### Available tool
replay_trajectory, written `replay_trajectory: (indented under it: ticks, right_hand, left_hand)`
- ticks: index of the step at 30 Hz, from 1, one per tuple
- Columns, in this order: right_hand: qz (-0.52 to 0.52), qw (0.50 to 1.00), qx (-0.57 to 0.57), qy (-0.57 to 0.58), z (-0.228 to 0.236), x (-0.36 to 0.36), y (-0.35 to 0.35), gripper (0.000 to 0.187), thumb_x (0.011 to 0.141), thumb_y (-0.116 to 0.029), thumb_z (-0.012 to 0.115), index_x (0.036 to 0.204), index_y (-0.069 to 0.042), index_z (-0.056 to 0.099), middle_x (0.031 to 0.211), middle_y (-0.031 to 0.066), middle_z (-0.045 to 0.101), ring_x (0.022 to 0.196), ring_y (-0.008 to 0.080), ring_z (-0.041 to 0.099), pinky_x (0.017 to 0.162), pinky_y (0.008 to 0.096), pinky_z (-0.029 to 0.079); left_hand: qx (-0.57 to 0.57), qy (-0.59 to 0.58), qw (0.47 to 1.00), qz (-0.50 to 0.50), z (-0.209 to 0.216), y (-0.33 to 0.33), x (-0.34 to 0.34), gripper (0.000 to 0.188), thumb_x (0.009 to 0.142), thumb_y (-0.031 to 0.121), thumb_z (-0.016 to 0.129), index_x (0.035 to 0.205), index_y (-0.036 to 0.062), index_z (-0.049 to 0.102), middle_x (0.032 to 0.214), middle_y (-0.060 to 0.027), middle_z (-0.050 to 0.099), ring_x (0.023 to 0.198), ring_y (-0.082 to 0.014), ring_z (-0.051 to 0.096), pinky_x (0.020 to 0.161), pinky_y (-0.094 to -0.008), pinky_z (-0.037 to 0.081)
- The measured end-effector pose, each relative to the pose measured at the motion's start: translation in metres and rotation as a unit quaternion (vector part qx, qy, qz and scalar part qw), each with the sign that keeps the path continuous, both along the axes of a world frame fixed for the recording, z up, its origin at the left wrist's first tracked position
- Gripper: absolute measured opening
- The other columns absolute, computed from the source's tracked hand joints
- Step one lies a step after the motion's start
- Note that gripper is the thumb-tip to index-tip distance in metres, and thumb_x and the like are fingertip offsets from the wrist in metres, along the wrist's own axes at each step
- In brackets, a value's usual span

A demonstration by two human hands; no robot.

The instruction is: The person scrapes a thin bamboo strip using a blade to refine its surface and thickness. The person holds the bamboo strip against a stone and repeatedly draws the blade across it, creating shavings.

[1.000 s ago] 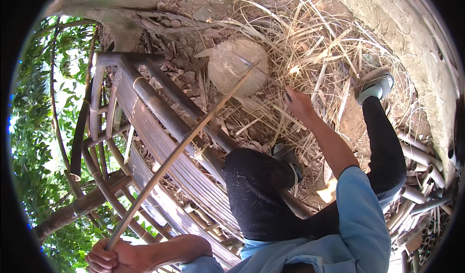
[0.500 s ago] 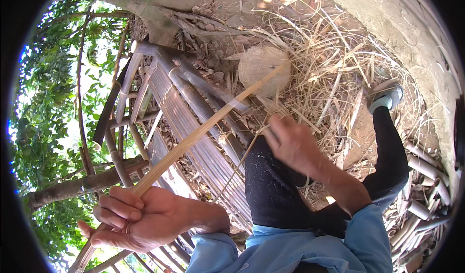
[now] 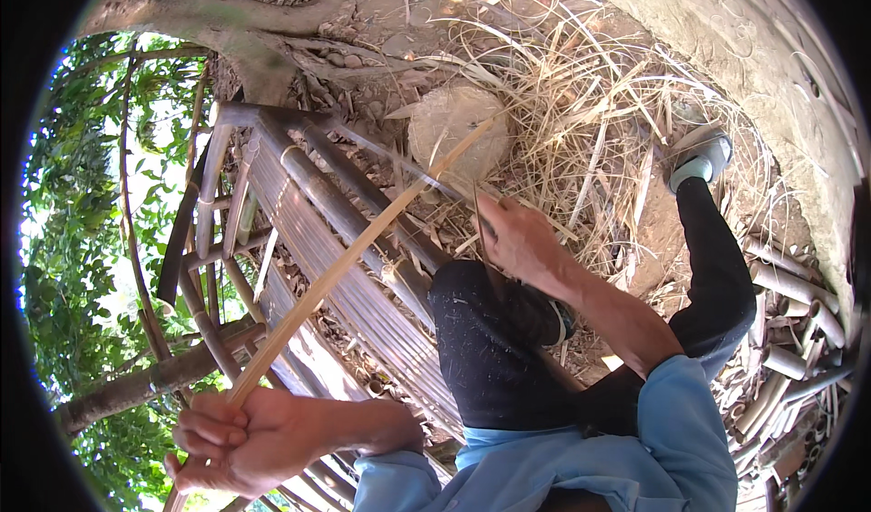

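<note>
My left hand [image 3: 231, 444] is closed around the lower end of a long, pale bamboo strip [image 3: 340, 262]. The strip slants up and away to the right, its far end over the top of a round wooden stump [image 3: 454, 135]. My right hand [image 3: 519, 240] is closed on a knife, its fingers curled round a dark handle partly hidden by them. The knife's long, thin blade [image 3: 443, 188], blurred, crosses the strip just short of the stump. Whether the blade touches the strip I cannot tell. A thin brown edge runs down beside my right fingers; its kind is unclear.
A slatted bamboo bench [image 3: 340, 303] stands at my left, under the strip. Loose shavings [image 3: 590, 103] cover the ground beyond the stump. Cut bamboo pieces [image 3: 789, 330] lie at the right, near a pale wall [image 3: 753, 40]. A tree root [image 3: 254, 35] spreads at the far left.
My right hand has moved slightly left and up, toward the strip, and the thin strand trailing from it no longer shows. My left hand has dropped slightly. The whole view has shifted a little.
</note>
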State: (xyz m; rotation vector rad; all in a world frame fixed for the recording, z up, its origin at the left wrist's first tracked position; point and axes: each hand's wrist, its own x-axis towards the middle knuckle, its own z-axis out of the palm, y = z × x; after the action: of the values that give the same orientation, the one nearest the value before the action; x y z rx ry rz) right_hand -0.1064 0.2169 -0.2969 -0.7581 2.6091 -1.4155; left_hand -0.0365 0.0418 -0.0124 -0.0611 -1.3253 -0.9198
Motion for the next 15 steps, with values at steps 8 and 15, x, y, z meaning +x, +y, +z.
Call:
replay_trajectory:
  ticks: [8, 15]
  right_hand:
    - [-0.021, 0.998, 0.056, 0.018, -0.086, -0.035, 0.003, 0.019, 0.096, -0.013, 0.064, 0.111, -0.008, 0.053, 0.084, 0.0114, 0.06, 0.055, 0.0205, 0.063, 0.042, 0.0345, 0.053]
    - [-0.016, 0.996, 0.067, 0.056, -0.177, -0.039, 0.026, 0.012, 0.104, -0.02, 0.053, 0.113, -0.012, 0.056, 0.075, 0.0102, 0.058, 0.054, 0.0169, 0.06, 0.035, 0.0221, 0.048]
  left_hand:
    - [0.007, 0.012, 0.998, -0.061, 0.008, -0.014, -0.005, 0.016, 0.103, 0.009, 0.049, 0.092, 0.0062, 0.037, 0.062, 0.001, 0.025, 0.053, -0.0109, 0.027, 0.05, -0.0273, 0.024]
    - [-0.029, -0.005, 0.984, -0.175, 0.013, -0.06, 0.017, 0.019, 0.102, 0.008, 0.049, 0.09, 0.0103, 0.034, 0.065, 0.0014, 0.028, 0.053, -0.0107, 0.028, 0.05, -0.0269, 0.024]
